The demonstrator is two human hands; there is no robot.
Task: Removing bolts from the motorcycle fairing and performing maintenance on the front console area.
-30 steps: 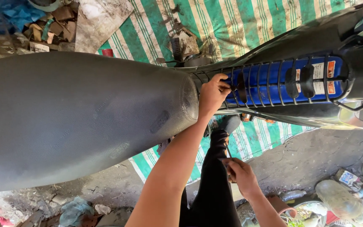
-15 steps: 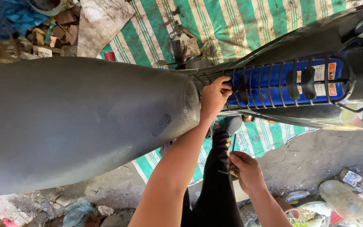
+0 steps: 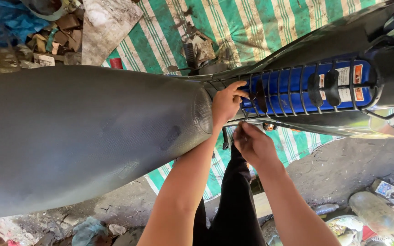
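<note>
Outdoors, on bare dirt ground (image 3: 343, 168) with a green-and-white striped tarp (image 3: 251, 27) spread beneath a motorbike. Crossing the view: long grey padded seat (image 3: 92, 132), then a black wire rack (image 3: 297, 86) over a blue plastic panel (image 3: 288, 93), right at the seat's narrow end.

Left hand (image 3: 226, 102) still planted at the rack's seat-side end, fingers (image 3: 239, 85) curled closed around one of the wires. Right hand (image 3: 251, 143) now higher than a second ago: up from beside the black trouser leg (image 3: 233, 200) to just under the rack's lower edge, fingers (image 3: 245, 132) bunched shut, anything pinched between them hidden. Probably means two-handed work on the rack's underside, left steadying, right at a fitting.

Rack's long axis: left to right across the view, rising slightly rightward, in line with the seat; near end touching the seat's tip, far end pointing right.
</note>
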